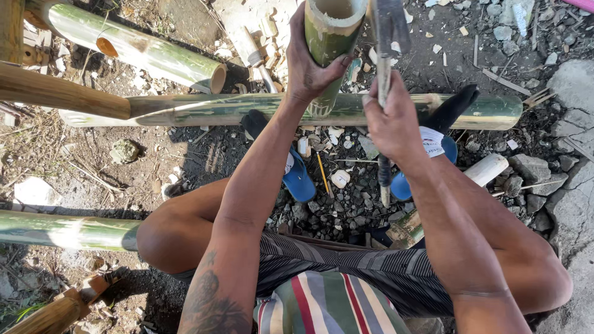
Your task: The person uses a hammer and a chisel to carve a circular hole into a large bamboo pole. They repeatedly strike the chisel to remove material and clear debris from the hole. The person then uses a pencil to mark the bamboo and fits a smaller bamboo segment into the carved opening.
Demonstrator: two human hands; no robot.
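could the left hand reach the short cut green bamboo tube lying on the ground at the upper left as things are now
Probably not freely. The left hand is wrapped around the upright green bamboo section, so it is occupied. The short cut green bamboo tube lies apart, beyond the long horizontal bamboo pole; nothing else blocks it.

No pkgs, labels, signs or screens visible.

Ground (pixel 557 260) of dark soil, gravel and grey stones — strewn with pale wood chips (pixel 339 178). Long bamboo pole (pixel 204 110) lying crosswise at centre, running from 9 to 3 o'clock. Cut green bamboo section (pixel 136 49) at 11 o'clock, open end facing right. Another green pole (pixel 68 230) at 8 o'clock. Short pale offcut (pixel 489 168) at 3 o'clock — beside larger stones.
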